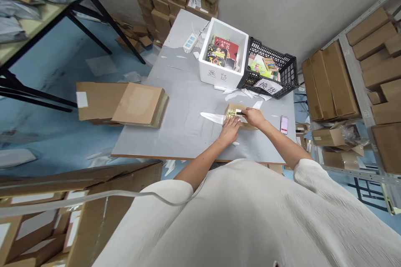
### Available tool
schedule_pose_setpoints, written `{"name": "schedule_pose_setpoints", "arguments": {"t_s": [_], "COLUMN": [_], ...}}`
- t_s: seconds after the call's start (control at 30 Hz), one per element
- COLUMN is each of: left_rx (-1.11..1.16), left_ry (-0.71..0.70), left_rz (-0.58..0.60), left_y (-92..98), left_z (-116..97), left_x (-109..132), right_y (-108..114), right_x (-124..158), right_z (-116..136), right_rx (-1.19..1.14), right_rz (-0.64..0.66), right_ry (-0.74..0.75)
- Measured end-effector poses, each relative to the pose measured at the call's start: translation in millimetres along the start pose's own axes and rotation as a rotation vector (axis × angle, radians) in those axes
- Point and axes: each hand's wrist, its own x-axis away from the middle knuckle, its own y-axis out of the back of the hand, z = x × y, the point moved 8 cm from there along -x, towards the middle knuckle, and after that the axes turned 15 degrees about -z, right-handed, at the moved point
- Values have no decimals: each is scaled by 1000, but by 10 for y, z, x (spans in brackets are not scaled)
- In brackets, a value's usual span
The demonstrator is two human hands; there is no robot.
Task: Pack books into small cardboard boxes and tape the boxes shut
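A small brown cardboard box (249,126) with shiny tape lies on the grey table (188,112), near its front edge. My left hand (230,130) rests on the box's left part, fingers spread flat over it. From the right, my right hand (253,117) is closed round a dark, pen-like tool (240,113), probably a cutter, whose tip is at the taped top of the box. A white paper scrap (213,117) lies just left of the box. Part of the box is hidden beneath my hands.
Behind my hands stand a white foam box (219,74) and a black crate (290,73), both holding books. A phone (284,125) lies to the right. Cardboard boxes (138,102) sit at the table's left edge; a power strip (190,43) is at the back.
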Motion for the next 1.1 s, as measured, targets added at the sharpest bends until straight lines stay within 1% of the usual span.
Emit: {"name": "schedule_pose_setpoints", "arguments": {"t_s": [0.37,0.63,0.93,1.1], "left_rx": [-10,8,37,37], "left_ry": [-3,-11,24,24], "left_rz": [5,7,-90,-109], "left_y": [-9,22,117,110], "left_z": [4,29,88,111], "left_x": [-3,3,-57,-49], "right_y": [-18,-74,-40,-99], "right_x": [-34,-44,64,88], "right_z": [43,-29,-174,-178], "right_rx": [27,19,26,5], "right_rz": [20,14,40,50], "right_ry": [21,26,-9,-20]}}
